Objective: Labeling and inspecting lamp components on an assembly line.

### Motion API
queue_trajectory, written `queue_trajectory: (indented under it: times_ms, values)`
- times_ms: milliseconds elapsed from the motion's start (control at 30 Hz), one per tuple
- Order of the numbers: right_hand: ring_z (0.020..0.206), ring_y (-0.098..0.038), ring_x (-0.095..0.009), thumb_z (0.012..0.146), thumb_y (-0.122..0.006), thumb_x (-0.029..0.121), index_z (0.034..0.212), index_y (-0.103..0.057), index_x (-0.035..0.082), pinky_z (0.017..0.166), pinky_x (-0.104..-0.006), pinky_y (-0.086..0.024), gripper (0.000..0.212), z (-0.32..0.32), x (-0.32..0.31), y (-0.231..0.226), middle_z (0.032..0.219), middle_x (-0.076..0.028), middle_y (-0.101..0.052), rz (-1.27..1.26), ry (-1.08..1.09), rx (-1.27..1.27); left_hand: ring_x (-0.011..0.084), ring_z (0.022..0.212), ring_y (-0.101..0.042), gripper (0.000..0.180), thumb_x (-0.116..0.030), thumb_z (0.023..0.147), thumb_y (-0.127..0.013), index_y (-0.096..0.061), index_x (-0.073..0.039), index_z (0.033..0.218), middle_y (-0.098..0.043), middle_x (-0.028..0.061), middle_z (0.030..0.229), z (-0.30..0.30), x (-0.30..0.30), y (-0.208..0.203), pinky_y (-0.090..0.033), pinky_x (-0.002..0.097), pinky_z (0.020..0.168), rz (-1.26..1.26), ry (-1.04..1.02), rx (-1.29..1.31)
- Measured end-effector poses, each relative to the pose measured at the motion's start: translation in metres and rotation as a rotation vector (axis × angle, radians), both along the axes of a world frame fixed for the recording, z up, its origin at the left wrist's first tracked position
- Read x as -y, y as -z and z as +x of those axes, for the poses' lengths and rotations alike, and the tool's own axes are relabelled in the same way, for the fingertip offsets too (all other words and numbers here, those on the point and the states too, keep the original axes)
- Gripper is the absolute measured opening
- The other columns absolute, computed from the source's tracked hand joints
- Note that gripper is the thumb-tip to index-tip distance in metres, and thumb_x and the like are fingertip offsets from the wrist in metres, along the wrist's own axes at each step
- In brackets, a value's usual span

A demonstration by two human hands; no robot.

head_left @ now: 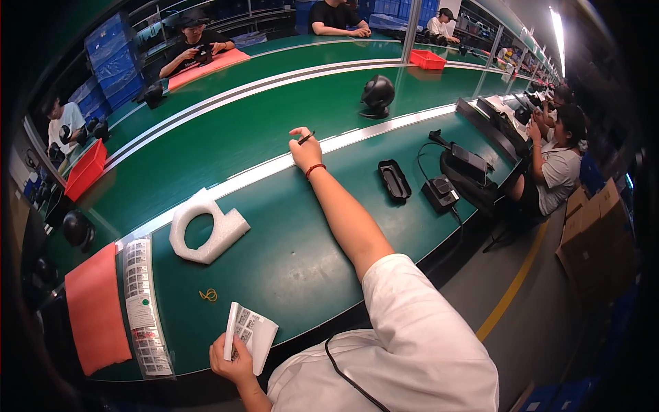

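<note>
My left hand (233, 360) is closed round the edge of a curled white label sheet (259, 336) with small dark print, held at the near edge of the table. Stretched far forward, my right hand (305, 150) reaches over the metal rail at the green conveyor belt. A thin black pen (307, 138) is pinched in its fingers. Ahead and to the right of that hand, a round black device (377, 95) stands on its foot on the belt. A white foam block (204, 226) with a round hole lies between my two hands.
Yellow rubber bands (209, 295), a strip of labels (144, 309) and an orange mat (97, 309) lie on the left. Rightward are a black tray (394, 181), a black boxy device (440, 193) with a cable and a phone (469, 159). Co-workers sit across the belt and at right.
</note>
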State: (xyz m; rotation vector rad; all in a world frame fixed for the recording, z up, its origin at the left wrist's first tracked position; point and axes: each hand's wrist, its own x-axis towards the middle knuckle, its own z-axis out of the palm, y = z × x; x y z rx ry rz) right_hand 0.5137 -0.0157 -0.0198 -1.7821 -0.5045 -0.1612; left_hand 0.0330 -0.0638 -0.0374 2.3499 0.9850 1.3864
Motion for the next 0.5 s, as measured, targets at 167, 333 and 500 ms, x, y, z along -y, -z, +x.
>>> queue_trajectory:
  times_ms: [167, 333, 500]
  values:
    - [0.062, -0.054, -0.020, 0.075, -0.055, 0.013, 0.096, -0.060, 0.011, 0.060, -0.0343, -0.045, 0.022, -0.0018, -0.0009, -0.0006, 0.063, -0.004, -0.051, 0.011, -0.004, -0.009, 0.0307, 0.062, -0.056, 0.009, -0.006, 0.074, -0.066, -0.063, -0.003, 0.081, -0.063, 0.0108, 0.073, -0.0002, -0.0002, 0.0002, -0.044, 0.0397, 0.055, 0.009, -0.003, 0.003]
    - [0.061, -0.054, -0.019, 0.075, -0.055, 0.013, 0.096, -0.061, 0.011, 0.060, -0.0341, -0.045, 0.023, -0.0007, -0.0003, -0.0001, 0.062, -0.004, -0.051, 0.011, -0.008, -0.010, 0.0308, 0.062, -0.056, 0.009, -0.006, 0.074, -0.066, -0.063, -0.003, 0.081, -0.062, 0.0107, 0.072, 0.0011, 0.0011, -0.0033, -0.044, 0.0396, 0.056, 0.011, 0.001, -0.003]
    - [0.061, -0.053, -0.019, 0.074, -0.055, 0.013, 0.097, -0.060, 0.010, 0.060, -0.0335, -0.045, 0.023, -0.0010, -0.0003, -0.0005, 0.061, -0.004, -0.051, 0.018, -0.008, -0.020, 0.0307, 0.062, -0.056, 0.009, -0.006, 0.073, -0.066, -0.063, -0.003, 0.081, -0.062, 0.0107, 0.072, 0.0006, 0.0008, -0.0025, -0.044, 0.0396, 0.056, 0.012, -0.004, -0.009]
